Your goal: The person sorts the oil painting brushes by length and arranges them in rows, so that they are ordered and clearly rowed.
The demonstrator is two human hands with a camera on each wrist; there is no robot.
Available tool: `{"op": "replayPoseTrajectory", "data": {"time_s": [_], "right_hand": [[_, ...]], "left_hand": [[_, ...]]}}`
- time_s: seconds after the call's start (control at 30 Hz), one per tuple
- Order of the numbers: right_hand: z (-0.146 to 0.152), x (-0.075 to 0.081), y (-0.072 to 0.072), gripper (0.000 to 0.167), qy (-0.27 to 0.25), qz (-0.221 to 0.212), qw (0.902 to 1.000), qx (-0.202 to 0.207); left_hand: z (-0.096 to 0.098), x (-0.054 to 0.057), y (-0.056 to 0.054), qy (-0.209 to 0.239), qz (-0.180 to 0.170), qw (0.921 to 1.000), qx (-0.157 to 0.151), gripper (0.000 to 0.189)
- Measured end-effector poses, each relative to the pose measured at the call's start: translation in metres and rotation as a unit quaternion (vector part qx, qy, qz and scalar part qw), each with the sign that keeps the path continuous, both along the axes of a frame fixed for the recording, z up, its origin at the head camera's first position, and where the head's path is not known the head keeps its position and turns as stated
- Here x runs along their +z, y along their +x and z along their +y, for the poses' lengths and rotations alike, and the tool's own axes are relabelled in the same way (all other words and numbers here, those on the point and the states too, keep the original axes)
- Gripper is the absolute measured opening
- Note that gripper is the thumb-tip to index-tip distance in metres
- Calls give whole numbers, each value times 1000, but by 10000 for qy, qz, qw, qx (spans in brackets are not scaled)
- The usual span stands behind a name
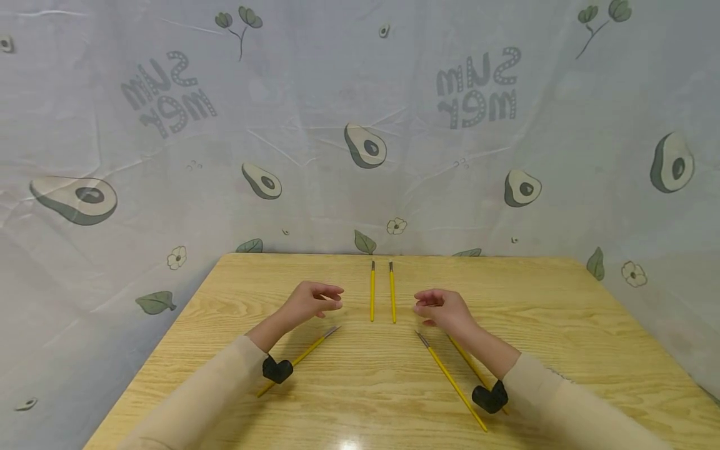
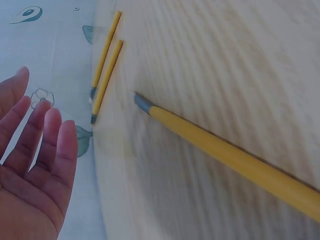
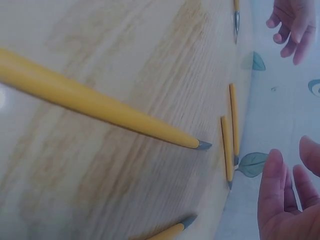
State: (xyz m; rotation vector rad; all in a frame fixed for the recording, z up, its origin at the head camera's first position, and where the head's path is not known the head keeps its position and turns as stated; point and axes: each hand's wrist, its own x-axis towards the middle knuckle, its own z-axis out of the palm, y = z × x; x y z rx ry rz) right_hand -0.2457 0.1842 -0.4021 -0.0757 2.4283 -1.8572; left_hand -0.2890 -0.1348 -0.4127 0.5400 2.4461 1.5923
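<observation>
My left hand point(image 1: 308, 302) hovers over the left middle of the table with its fingers loosely bent, holding nothing. Below its wrist lies a slim paintbrush point(image 1: 314, 345), yellow-handled and dark-tipped; it shows large in the left wrist view. Opposite, my right hand point(image 1: 445, 309) is likewise raised and holds nothing, its palm and relaxed fingers visible in the right wrist view. Under that forearm lie two similar brushes, an inner one point(image 1: 450, 378) and an outer one point(image 1: 471, 361) partly hidden by the wrist. Between and beyond the hands, two more brushes point(image 1: 372, 294) lie side by side, tips toward the back.
Everything lies on a light wood-grain table point(image 1: 360, 387). A pale curtain point(image 1: 315, 94) printed with avocados and leaves hangs behind its back edge and along the sides. A black wrist mount point(image 1: 277, 369) sits under the left cuff, another point(image 1: 490, 396) under the right.
</observation>
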Motion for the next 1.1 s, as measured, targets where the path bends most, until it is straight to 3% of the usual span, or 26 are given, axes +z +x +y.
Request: {"op": "replayPoseTrajectory", "data": {"time_s": [0.47,0.7,0.87,1.1], "right_hand": [[21,-4,34,34,139,4,9999,10],[24,-8,48,28,567,13,9983,-107],[26,-11,56,26,634,39,9980,2],[26,-17,60,26,914,-72,9955,-223]], "left_hand": [[-23,-10,20,-212,-58,9992,-343,42],[-35,-17,26,-389,-138,9989,-209,39],[-40,-21,31,-321,-256,9987,-303,39],[-45,-26,33,-391,-405,9979,-307,38]]}}
